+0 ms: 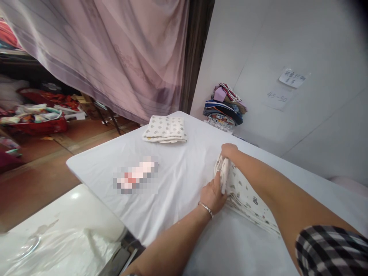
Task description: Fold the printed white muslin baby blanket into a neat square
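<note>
A white printed cloth lies in layers on the table at the right, its left end bent up into a fold. My left hand, with a silver bracelet at the wrist, grips the near side of that fold. At the fold's far corner my right hand has its fingers closed on the same cloth. The right forearm covers part of the cloth. Farther back on the table rests a second printed cloth, folded into a flat stack, apart from both hands.
White sheeting covers the table. A blurred-out pinkish object lies on its left part. Behind stands a pile of folded clothes against a wall with paper notes. A pink curtain hangs at the back; a red basket sits on the floor.
</note>
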Tool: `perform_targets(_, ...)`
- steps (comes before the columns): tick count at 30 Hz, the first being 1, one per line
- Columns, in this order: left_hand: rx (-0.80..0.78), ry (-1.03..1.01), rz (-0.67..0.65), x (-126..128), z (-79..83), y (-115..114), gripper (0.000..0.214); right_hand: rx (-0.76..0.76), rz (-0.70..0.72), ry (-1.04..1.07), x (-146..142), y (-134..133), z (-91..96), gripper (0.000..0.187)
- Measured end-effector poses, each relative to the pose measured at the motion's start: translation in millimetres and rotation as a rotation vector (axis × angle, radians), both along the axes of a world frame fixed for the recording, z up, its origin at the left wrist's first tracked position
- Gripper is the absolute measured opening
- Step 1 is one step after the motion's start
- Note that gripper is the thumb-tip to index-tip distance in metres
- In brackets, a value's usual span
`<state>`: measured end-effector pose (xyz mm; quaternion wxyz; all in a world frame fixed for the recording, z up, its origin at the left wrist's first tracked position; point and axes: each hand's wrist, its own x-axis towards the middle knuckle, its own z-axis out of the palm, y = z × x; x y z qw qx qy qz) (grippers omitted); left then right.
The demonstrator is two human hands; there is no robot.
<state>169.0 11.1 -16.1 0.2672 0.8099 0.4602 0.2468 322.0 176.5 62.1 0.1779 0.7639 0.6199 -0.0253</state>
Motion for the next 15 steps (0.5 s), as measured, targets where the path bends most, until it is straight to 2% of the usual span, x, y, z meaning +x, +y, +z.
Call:
perform_targets(5, -0.114, -0.008, 0.091, -1.5, -2.3, 5.4, 0.073, 0.055, -0.115, 0.009, -1.0, 5.9, 2.4, 0.043)
perform_targets(15, -0.308, -0.001, 0.205, -5.8, 5.4, 10.7, 0.071, 0.116, -0.314, 0.221, -0.4, 16.3, -21.0, 0.033)
